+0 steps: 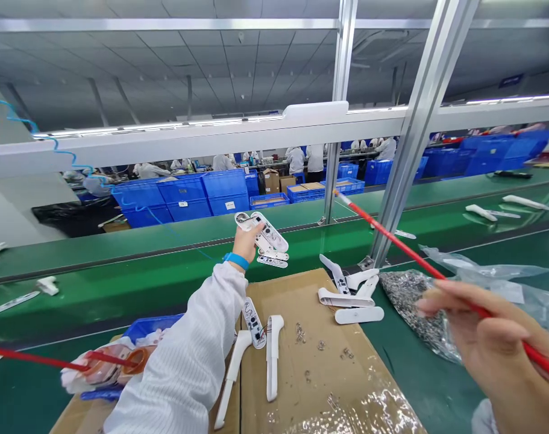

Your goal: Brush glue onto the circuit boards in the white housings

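Note:
My left hand (247,241), in a white sleeve with a blue wristband, reaches out over the green conveyor and grips several white plastic parts (267,238) fanned together. My right hand (491,343), close to the camera at the lower right, is closed round a thin red rod (392,238) that slants up to the left. On the cardboard sheet (310,367) below lie two long white handle shells (273,355), a small circuit board piece (254,322) and a few tiny screws (300,333).
A pile of white shells (351,289) lies at the cardboard's far edge beside a bag of small metal parts (414,307). A slanted aluminium post (414,132) rises ahead. Blue crates (184,196) and workers in white stand beyond the green belt (120,283). A blue tray (147,328) sits at the left.

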`<state>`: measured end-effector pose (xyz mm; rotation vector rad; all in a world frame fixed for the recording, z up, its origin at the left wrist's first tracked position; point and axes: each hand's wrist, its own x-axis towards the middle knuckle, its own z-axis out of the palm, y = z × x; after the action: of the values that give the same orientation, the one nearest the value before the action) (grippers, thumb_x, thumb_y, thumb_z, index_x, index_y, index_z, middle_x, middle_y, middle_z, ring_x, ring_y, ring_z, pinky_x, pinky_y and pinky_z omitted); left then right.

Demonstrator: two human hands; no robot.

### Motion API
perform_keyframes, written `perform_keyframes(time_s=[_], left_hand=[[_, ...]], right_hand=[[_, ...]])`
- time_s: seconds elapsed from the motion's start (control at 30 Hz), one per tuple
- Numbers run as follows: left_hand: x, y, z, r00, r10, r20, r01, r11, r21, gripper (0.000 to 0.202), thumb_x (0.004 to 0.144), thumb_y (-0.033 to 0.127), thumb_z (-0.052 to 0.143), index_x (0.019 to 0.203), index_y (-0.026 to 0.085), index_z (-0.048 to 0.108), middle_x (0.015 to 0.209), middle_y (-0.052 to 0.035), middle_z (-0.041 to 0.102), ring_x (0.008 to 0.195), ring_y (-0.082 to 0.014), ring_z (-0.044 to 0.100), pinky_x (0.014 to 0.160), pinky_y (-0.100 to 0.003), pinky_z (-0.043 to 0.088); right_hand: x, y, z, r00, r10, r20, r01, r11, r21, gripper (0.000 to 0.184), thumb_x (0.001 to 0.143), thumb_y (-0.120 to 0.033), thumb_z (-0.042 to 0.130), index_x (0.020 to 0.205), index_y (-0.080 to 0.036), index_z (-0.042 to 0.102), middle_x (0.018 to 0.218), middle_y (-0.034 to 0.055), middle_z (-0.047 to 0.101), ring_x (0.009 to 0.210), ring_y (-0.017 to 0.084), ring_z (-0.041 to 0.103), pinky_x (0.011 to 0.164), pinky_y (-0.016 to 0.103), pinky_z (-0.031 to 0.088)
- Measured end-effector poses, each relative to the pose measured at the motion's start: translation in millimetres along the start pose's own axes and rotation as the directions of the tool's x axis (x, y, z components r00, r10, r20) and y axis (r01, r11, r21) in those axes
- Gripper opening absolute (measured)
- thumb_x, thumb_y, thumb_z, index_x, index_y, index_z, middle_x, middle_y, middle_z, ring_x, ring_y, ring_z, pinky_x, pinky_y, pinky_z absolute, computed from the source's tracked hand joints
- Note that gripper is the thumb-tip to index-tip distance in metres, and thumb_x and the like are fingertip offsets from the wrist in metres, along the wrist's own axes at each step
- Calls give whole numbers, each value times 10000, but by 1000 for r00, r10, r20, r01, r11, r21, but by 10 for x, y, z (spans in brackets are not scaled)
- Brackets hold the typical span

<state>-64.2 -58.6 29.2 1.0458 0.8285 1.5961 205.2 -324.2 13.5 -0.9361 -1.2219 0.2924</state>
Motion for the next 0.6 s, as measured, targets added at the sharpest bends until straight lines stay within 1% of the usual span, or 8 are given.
perform_keyframes(time_s=[0.07, 0.13, 0.2, 0.27, 0.37, 0.43, 0.53, 0.6], left_hand=[[-151, 18, 74, 996, 75, 47, -78, 995, 64, 398, 615, 155, 770, 934, 194, 534, 888, -7, 650, 867, -167, 614, 840, -303, 464], [-313, 61, 144, 988, 119, 95, -130, 984, 125, 456, 569, 174, 809, 939, 205, 546, 884, 2, 647, 883, -168, 601, 843, -281, 437], [-478, 128, 221, 975, 149, 166, -182, 961, 210, 458, 547, 215, 830, 918, 202, 562, 863, 2, 641, 857, -172, 590, 804, -269, 426], [-631, 208, 302, 948, 180, 262, -265, 902, 340, 427, 568, 273, 822, 899, 202, 562, 836, 4, 630, 797, -171, 577, 732, -262, 419], [-802, 312, 403, 902, 181, 392, -374, 782, 498, 385, 619, 336, 783, 885, 202, 539, 804, 3, 617, 729, -172, 558, 642, -257, 398], [-866, 356, 441, 887, 168, 430, -398, 749, 529, 375, 627, 341, 773, 876, 201, 529, 791, 3, 614, 714, -174, 555, 618, -254, 389], [-908, 388, 456, 870, 159, 467, -428, 714, 555, 373, 634, 348, 765, 868, 201, 515, 770, 10, 604, 685, -167, 544, 594, -249, 378], [-920, 400, 454, 860, 148, 489, -441, 697, 565, 379, 642, 358, 758, 875, 202, 504, 769, 12, 600, 681, -164, 539, 589, -247, 376]], right_hand=[[1, 5, -47, 998, 26, -49, -24, 999, 31, 312, 897, -442, 506, 1135, -275, 620, 892, 87, 661, 819, 251, 611, 699, 373, 503], [-3, -26, -82, 995, 11, -101, -6, 999, 41, 267, 896, -395, 512, 1102, -271, 629, 871, 93, 672, 787, 266, 630, 662, 394, 514], [-22, -64, -108, 991, -47, -128, 48, 999, 6, 205, 892, -328, 528, 1036, -270, 662, 847, 89, 676, 756, 270, 640, 620, 397, 510], [-61, -87, -128, 985, -122, -122, 117, 992, -49, 195, 884, -283, 543, 1024, -280, 678, 850, 78, 675, 755, 269, 642, 634, 410, 510], [-143, -87, -164, 984, -160, -75, 157, 986, -55, 239, 889, -230, 520, 1063, -297, 670, 916, 58, 669, 794, 253, 641, 839, 464, 500], [-188, -89, -186, 986, -168, 4, 168, 986, -10, 277, 897, -200, 483, 1092, -296, 654, 951, 51, 666, 826, 243, 639, 936, 475, 464], [-199, -133, -181, 974, -188, 127, 188, 982, 8, 312, 906, -179, 449, 1137, -303, 619, 994, 50, 659, 865, 240, 629, 911, 453, 480], [-170, -186, -147, 968, -195, 159, 200, 980, -19, 311, 918, -182, 434, 1140, -315, 607, 950, 46, 662, 874, 238, 621, 865, 429, 491]])
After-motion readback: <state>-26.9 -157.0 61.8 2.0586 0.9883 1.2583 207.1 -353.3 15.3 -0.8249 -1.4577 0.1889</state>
